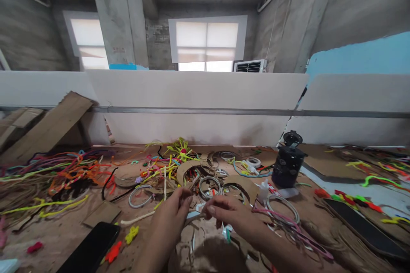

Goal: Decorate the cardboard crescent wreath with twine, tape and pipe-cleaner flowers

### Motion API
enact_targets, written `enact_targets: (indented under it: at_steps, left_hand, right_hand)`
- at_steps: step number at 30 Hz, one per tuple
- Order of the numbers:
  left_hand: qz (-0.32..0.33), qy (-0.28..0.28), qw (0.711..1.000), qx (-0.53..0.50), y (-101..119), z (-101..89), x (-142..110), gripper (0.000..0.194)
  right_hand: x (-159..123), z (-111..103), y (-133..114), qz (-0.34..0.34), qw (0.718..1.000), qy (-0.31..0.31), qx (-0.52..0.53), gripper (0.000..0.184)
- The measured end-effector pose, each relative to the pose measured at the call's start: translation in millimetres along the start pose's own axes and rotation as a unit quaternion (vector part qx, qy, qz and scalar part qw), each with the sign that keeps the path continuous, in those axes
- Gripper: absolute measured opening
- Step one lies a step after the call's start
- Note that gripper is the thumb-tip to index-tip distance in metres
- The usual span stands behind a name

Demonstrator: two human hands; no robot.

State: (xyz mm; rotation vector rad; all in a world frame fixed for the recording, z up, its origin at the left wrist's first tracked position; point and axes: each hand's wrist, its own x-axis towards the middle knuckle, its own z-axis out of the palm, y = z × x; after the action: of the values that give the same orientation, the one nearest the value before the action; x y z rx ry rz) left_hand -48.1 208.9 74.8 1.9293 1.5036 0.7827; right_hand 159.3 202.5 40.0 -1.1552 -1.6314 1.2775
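Note:
My left hand (173,209) is over the middle of the table, fingers bent inward and thumb close to them. Facing it, my right hand (227,213) has curled fingers, with thumb and forefinger drawn together. A small pale strip (193,214) shows in the gap between both hands; whether either one grips it is hard to see. Whatever is inside the closed fingers is too small or hidden to name. Just beyond the hands are a ring-shaped roll (209,187) and curved cardboard pieces (243,185). Paper scraps (226,231) lie below my right hand.
A black phone (91,247) lies front left. To the right stand a dark lidded cup (288,164) and a small white bottle (263,190). Colourful pipe cleaners (73,175) heap on the left. A dark flat slab (365,226) is at right. A white partition (198,128) borders the back.

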Motion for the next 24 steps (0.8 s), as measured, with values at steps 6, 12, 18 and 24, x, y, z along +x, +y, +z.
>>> enact_targets:
  at_steps: [6, 12, 18, 24]
  left_hand:
    - [0.009, 0.027, 1.000, -0.011, 12, -3.7, -8, 0.032]
    - [0.047, 0.073, 0.991, -0.104, 11, -17.4, -11, 0.036]
    - [0.077, 0.129, 0.977, -0.151, 15, -31.2, -15, 0.036]
    - [0.069, -0.057, 0.984, -0.157, 11, -39.7, -21, 0.036]
  right_hand:
    - [-12, 26, -14, -0.007, 0.994, 0.020, 0.110, 0.035]
    - [-12, 12, -22, -0.049, 0.991, 0.083, 0.088, 0.035]
    - [-24, -2, -41, -0.097, 0.987, 0.126, 0.037, 0.031]
    - [-22, 18, -30, -0.082, 0.978, 0.112, 0.156, 0.037]
